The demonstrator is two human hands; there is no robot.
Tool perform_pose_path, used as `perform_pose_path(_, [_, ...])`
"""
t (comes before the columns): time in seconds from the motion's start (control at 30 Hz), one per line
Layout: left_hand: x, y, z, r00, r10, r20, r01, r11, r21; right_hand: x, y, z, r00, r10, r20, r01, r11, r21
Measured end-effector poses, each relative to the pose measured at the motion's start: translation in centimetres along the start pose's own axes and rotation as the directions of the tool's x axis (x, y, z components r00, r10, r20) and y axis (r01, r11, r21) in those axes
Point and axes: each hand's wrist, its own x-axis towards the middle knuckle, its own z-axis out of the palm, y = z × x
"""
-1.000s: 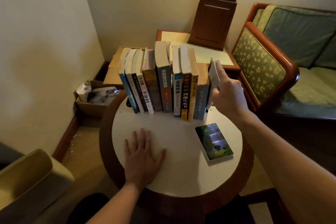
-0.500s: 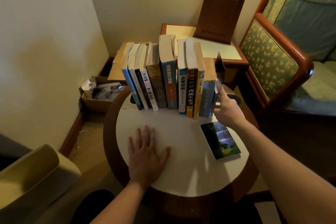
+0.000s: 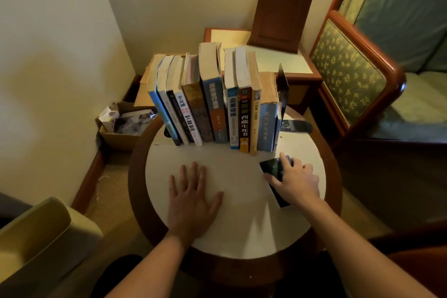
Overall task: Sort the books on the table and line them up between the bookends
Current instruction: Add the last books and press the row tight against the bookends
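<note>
Several books (image 3: 215,104) stand upright in a row at the back of the round white table (image 3: 242,225), the leftmost ones leaning. A dark bookend (image 3: 283,94) stands at the row's right end; a dark bit of the left bookend (image 3: 167,132) shows under the leaning books. One dark-covered book (image 3: 272,167) lies flat near the right front of the row. My right hand (image 3: 294,180) rests on top of it, fingers curled over its edges. My left hand (image 3: 192,198) lies flat on the table, palm down, fingers spread, holding nothing.
A cardboard box (image 3: 121,126) of clutter sits on the floor left of the table. Behind the row is a side table (image 3: 278,60) with a wooden lamp base (image 3: 283,7). A green armchair (image 3: 377,63) stands to the right, a beige bin (image 3: 36,237) at the lower left.
My right hand left the right bookend and came down toward me onto the flat dark book. My left hand stayed flat on the table.
</note>
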Motion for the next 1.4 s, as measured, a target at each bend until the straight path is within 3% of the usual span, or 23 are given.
perform_pose_path(0.27, [0.0, 0.0, 0.1, 1.000, -0.010, 0.000, 0.010, 1.000, -0.006, 0.5, 0.2, -0.8, 0.997, 0.048, 0.065, -0.061, 0.975, 0.216])
perform_pose_path(0.4, [0.0, 0.0, 0.3, 1.000, -0.004, -0.014, 0.004, 1.000, -0.016, 0.5, 1.0, -1.7, 0.992, -0.047, 0.121, -0.010, 0.901, 0.434])
perform_pose_path(0.7, [0.0, -0.1, 0.2, 1.000, 0.003, -0.017, -0.003, 1.000, -0.019, 0.0, 3.1, -7.8, 0.941, -0.270, 0.205, 0.182, 0.913, 0.365])
perform_pose_path(0.8, [-0.1, -0.1, 0.1, 1.000, -0.001, -0.008, 0.001, 1.000, -0.009, -0.4, 3.6, -9.6, 0.935, -0.275, 0.224, 0.181, 0.913, 0.366])
perform_pose_path(0.93, [-0.1, 0.0, 0.1, 1.000, 0.002, -0.008, -0.002, 1.000, -0.020, -1.1, 4.0, -11.4, 0.972, -0.231, 0.049, 0.196, 0.906, 0.376])
perform_pose_path(1.03, [0.0, -0.1, 0.1, 1.000, 0.002, -0.008, -0.002, 0.999, -0.032, -1.7, 4.0, -11.9, 0.960, -0.210, -0.186, 0.269, 0.878, 0.395])
perform_pose_path(1.17, [-0.1, 0.0, -0.1, 1.000, 0.011, -0.016, -0.011, 0.999, -0.039, -1.7, 3.8, -11.9, 0.755, -0.316, -0.575, 0.549, 0.784, 0.290])
perform_pose_path(1.23, [0.0, 0.0, -0.2, 1.000, 0.013, -0.026, -0.014, 0.999, -0.047, -1.7, 3.4, -12.1, 0.687, -0.318, -0.653, 0.604, 0.749, 0.271])
perform_pose_path(1.4, [0.1, -0.1, -0.1, 1.000, 0.018, -0.018, -0.019, 0.999, -0.037, -0.9, 2.6, -11.7, 0.619, -0.321, -0.716, 0.663, 0.703, 0.258])
